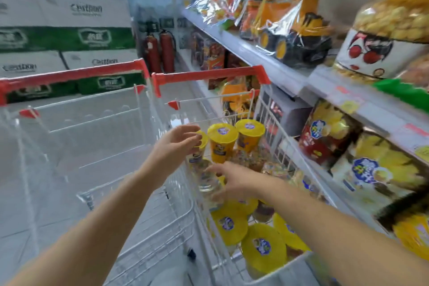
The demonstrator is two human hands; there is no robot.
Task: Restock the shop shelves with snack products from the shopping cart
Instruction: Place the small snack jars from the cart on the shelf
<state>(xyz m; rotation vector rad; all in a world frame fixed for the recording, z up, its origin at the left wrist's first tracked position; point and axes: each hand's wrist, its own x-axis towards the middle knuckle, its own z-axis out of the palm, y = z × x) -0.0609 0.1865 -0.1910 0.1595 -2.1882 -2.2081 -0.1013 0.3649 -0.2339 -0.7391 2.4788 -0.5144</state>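
Three upright yellow-lidded snack cups [222,143] stand at the far end of the right shopping cart [274,123], and four more yellow lids [263,246] show at its near end. The left hand [177,145], fingers loosely spread, is at the leftmost cup. The right hand [233,177] reaches over a clear container [207,181]; blur hides whether it grips. A second cart [69,76] stands left. Both have red handles. Shelves [267,53] line the right, over pale floor tiles [27,216]. Two red fire extinguishers [160,53] stand far back. White-green cartons [62,25] carry lettering too blurred to read.
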